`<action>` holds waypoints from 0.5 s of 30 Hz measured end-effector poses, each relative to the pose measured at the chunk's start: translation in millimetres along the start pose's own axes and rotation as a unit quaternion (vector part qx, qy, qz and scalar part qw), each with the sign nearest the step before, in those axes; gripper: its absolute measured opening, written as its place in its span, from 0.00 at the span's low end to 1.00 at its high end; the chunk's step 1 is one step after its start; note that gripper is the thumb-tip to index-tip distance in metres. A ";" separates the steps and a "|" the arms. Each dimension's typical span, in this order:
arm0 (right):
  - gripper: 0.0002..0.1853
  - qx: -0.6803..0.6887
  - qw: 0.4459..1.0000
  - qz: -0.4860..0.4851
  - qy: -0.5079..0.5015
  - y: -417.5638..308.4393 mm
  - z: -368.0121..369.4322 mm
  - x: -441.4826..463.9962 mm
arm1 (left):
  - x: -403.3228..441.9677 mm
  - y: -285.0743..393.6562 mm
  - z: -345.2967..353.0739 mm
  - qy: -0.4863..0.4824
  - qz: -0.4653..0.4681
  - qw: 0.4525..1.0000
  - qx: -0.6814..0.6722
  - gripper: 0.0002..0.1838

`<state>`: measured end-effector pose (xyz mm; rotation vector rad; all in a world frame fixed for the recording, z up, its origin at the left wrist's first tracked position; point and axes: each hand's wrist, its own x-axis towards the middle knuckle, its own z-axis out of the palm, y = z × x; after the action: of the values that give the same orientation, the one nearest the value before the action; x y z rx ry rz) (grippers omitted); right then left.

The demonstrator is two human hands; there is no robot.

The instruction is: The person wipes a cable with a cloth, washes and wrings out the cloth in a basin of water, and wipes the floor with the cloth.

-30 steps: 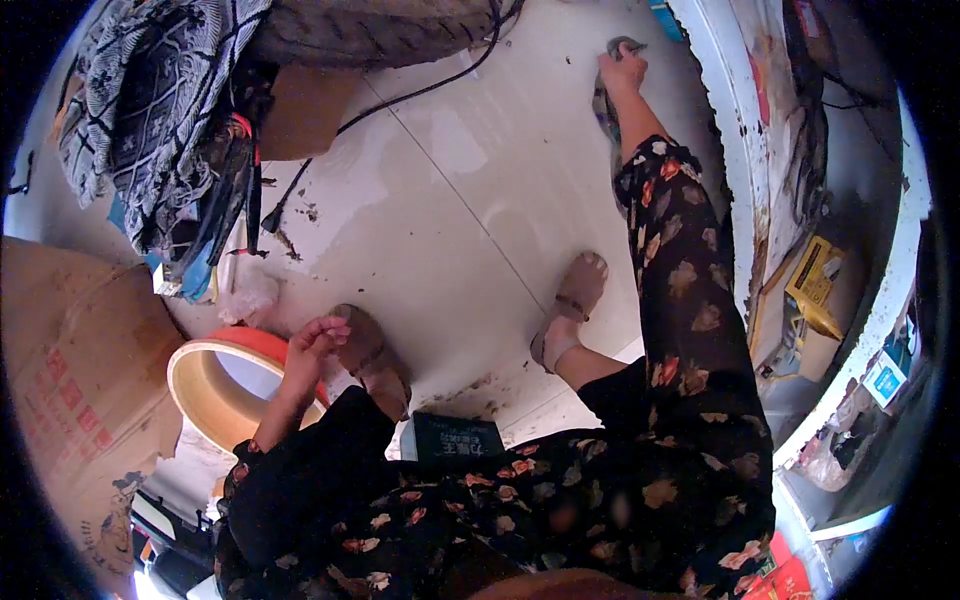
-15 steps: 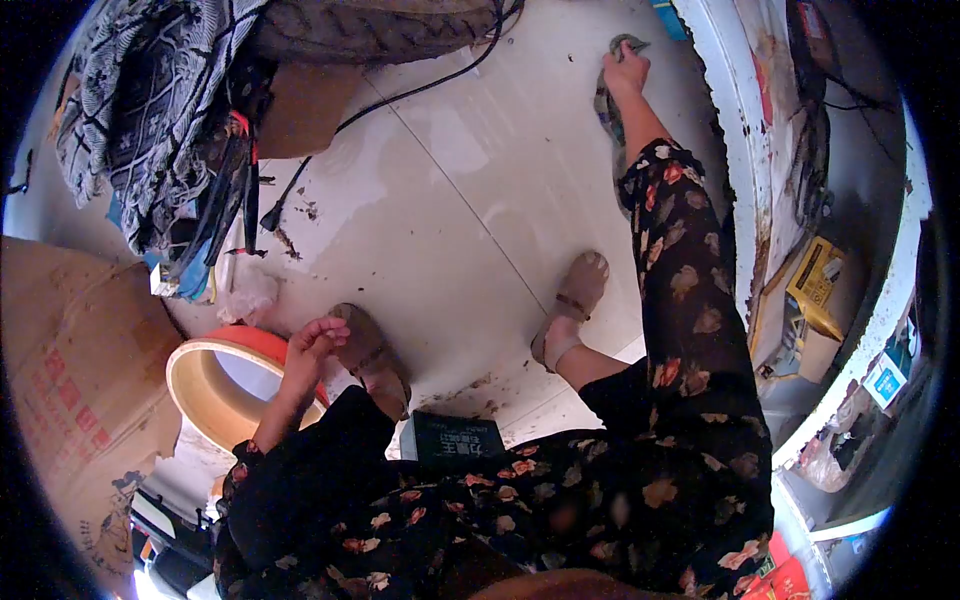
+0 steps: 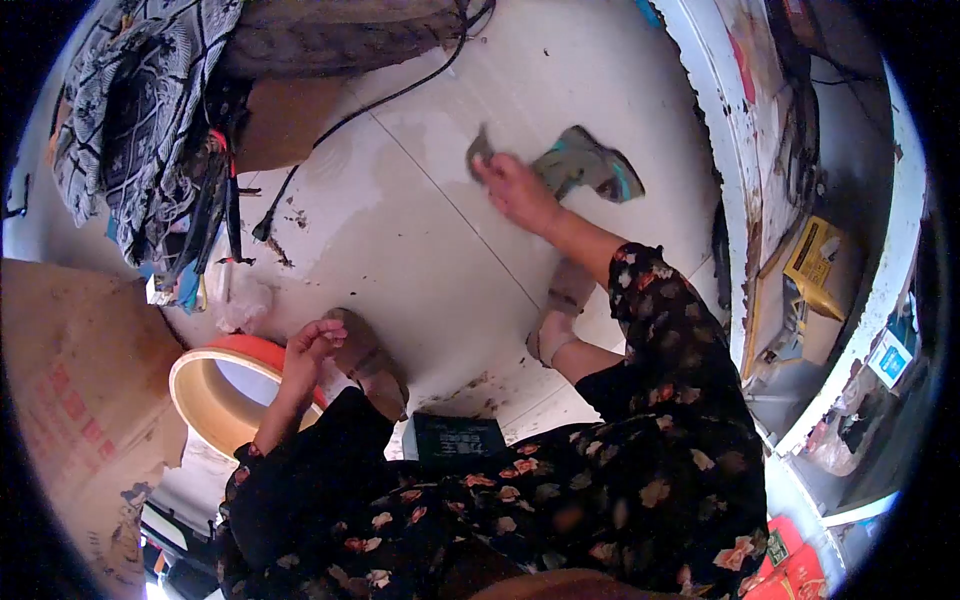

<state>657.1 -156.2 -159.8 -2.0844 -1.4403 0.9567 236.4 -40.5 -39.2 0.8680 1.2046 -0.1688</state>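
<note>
A grey-green cloth with turquoise stripes lies bunched on the pale tiled floor. My right hand is closed on one part of it, and a blurred corner sticks out past the fingertips. Over the left shoe, beside the orange-rimmed round tub, hangs my left hand, its fingers curled together; whether anything small is between them cannot be made out.
A cardboard box stands at the left. Black cable crosses the floor near piled patterned fabric. A dark green box sits between the feet. At right is a rusty-edged white frame.
My right hand has swept the cloth from beside the white frame toward the middle of the floor, and the cloth has bunched up. My left hand has hardly moved.
</note>
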 end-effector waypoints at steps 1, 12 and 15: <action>0.22 0.018 0.998 -0.056 -0.009 -8.1 3.8 -7.1 | 0.3 -1.4 -1.7 -0.002 -0.001 1.000 0.002 0.14; 0.30 -0.189 0.928 0.175 0.269 84.3 -153.3 -1.6 | -0.6 1.5 3.1 0.007 -0.006 1.000 -0.022 0.13; 0.53 -0.040 0.929 0.259 0.261 131.7 -110.5 -2.0 | -3.4 3.1 4.3 0.010 -0.017 1.000 -0.014 0.14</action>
<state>821.9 -202.7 -175.0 -2.5821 -0.6795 0.4416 240.0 -42.3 -34.4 0.8275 1.2382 -0.1715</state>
